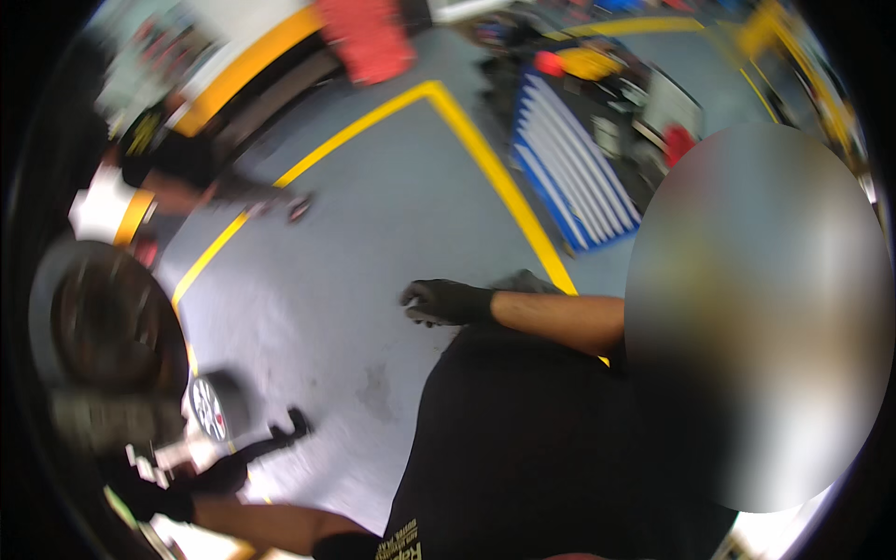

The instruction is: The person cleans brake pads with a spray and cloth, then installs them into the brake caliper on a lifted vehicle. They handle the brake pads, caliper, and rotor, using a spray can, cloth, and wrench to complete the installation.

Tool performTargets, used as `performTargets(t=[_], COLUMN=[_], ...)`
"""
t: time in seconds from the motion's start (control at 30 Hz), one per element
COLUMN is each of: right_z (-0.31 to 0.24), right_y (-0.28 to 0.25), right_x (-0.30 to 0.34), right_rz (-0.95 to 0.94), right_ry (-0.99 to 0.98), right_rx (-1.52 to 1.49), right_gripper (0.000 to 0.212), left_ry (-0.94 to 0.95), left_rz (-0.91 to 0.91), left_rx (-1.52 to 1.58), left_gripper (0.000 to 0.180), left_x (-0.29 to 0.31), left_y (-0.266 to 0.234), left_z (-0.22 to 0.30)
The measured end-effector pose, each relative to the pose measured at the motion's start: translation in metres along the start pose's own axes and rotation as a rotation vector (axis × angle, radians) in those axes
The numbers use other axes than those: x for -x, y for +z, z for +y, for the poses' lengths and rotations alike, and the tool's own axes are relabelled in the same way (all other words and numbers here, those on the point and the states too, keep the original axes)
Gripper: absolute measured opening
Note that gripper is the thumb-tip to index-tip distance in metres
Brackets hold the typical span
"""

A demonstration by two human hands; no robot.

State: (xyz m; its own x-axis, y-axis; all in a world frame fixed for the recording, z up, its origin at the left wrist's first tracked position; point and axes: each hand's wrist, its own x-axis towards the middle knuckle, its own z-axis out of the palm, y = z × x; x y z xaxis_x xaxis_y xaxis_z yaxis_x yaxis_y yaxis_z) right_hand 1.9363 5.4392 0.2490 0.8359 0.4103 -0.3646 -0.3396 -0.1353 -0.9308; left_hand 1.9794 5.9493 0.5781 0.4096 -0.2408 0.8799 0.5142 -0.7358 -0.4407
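My right hand [450, 302], in a dark glove, hangs in front of my black shirt [551, 448] above the grey floor. Its fingers curl loosely with a gap between them, and nothing shows in them. At the lower left reaches my left hand [154, 495], also dark-gloved and blurred; its fingers do not show. Close by it lies a long black shape [247, 459] with a bent end, possibly a leg with a shoe. Above that are a wheel with a silver rim [209, 409] and a large dark tire-like ring [105, 322].
A blue tool cart [574, 177] with pale drawer fronts and a cluttered top stands at the upper right. Yellow lines [499, 177] cross the grey floor. Another person [168, 154] bends at the upper left, near a red object [366, 39]. A smeared oval covers the right side.
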Motion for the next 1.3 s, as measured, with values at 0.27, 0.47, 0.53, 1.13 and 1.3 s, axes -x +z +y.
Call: performTargets(t=[0.27,0.47,0.53,1.13,1.3], right_z=[0.18,0.271,0.264,0.282,0.265], right_y=[-0.176,-0.36,-0.407,-0.52,-0.53], right_x=[0.114,0.247,0.285,0.191,0.205], right_rz=[0.856,1.778,1.722,1.073,1.165], right_ry=[0.172,0.233,0.442,0.347,0.061], right_rx=[0.159,0.849,1.009,1.24,1.364], right_gripper=[0.048,0.057,0.06,0.032,0.024], left_ry=[-0.465,0.293,0.375,0.127,-0.102], left_rz=[-0.067,-1.201,-1.305,-2.219,-2.095], left_rx=[0.742,1.41,1.533,1.989,1.881], left_gripper=[0.047,0.023,0.021,0.03,0.034], left_x=[0.164,0.196,0.204,0.241,0.242], left_y=[0.01,-0.185,-0.212,-0.476,-0.485], left_z=[0.132,0.408,0.457,1.011,1.023])
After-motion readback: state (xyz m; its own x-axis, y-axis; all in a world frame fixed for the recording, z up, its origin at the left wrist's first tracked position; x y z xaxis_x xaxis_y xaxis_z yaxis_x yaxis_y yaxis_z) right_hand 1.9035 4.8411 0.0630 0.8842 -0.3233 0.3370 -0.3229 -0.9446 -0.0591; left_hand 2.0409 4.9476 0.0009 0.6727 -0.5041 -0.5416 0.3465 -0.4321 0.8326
